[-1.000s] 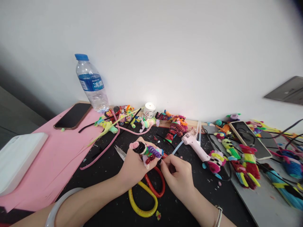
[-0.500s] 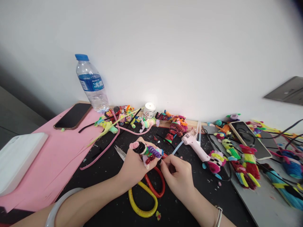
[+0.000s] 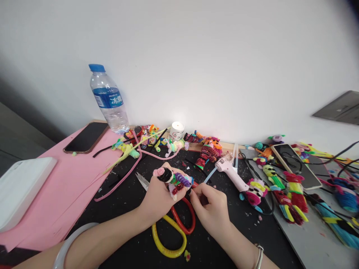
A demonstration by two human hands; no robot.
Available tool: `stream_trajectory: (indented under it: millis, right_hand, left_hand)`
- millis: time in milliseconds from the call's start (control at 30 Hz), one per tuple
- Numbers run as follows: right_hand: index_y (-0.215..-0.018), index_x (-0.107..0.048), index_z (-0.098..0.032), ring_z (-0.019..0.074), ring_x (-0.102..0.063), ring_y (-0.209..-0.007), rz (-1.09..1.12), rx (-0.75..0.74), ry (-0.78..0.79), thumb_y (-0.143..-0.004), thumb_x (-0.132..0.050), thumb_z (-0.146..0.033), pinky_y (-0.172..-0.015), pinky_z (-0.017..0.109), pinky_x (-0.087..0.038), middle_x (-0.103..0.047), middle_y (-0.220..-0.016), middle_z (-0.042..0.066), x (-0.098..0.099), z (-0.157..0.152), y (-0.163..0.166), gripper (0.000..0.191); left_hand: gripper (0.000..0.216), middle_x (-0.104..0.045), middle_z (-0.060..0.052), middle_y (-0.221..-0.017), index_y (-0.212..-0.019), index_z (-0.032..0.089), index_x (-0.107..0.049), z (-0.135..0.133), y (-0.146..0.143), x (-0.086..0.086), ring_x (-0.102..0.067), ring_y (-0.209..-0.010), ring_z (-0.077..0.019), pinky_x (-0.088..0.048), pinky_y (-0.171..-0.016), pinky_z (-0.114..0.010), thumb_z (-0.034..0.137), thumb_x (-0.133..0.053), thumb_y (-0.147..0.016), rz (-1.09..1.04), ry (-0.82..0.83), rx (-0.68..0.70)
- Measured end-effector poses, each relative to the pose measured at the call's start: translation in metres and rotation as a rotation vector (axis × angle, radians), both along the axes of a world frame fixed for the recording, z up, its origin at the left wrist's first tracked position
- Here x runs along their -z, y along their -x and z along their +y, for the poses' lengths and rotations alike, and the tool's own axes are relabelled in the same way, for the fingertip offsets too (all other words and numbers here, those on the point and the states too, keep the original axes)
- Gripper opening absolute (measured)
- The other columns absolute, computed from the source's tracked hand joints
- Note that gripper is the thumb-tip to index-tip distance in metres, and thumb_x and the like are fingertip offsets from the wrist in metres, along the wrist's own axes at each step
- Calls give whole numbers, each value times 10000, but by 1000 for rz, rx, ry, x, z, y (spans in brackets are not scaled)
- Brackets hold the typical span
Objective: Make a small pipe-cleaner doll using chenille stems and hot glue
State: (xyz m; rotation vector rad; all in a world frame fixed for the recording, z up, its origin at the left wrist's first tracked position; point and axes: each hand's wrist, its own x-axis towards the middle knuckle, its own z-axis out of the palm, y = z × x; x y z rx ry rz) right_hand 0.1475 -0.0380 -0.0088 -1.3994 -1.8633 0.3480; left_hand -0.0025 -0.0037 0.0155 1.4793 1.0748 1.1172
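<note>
- Right now, left hand (image 3: 159, 200) is gripping a fuzzy doll (image 3: 182, 180) between curled fingers, holding it over the scissors (image 3: 183, 234).
- Right hand (image 3: 211, 207) is working close beside, fingers curling in, thumb and forefinger touching a dark bit at the doll's lower edge; can't tell if they're pinching it.
- Scissors are lying under both hands, yellow and red handles showing, blade tips poking out beyond left hand.
- Glue gun (image 3: 232, 175) is lying just beyond right hand, a pale stick (image 3: 211, 175) pointing from it toward that hand.
- Bottle (image 3: 108, 99) is leaning at the wall; black phone (image 3: 86, 137) is resting near it on pink paper (image 3: 70, 194).
- Cup (image 3: 177, 130) is sitting upside down by the wall, among other dolls.
</note>
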Motion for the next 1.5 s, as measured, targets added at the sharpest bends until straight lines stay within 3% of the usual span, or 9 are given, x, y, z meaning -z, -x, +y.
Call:
stream_trajectory:
  millis: [667, 1500]
  right_hand:
    - [-580, -458, -189, 75, -395, -408, -7, -5, -2, -821, -505, -185, -419, 196, -313, -429, -482, -56, 0, 0, -1, 245]
    - [-585, -459, -181, 73, -394, -415, 7, -10, 3, -817, -515, -172, -429, 192, -306, -442, -485, -49, 0, 0, -1, 238]
  left_hand:
    - [185, -607, 8, -758, -768, 194, -472, 0, 1, 2, -629, -709, -151, -531, -698, -303, 122, -604, -662, 61, -67, -18]
    - [214, -597, 13, -774, -795, 193, -464, 1, 1, 3, -637, -715, -150, -532, -693, -297, 111, -603, -653, 30, -39, -3]
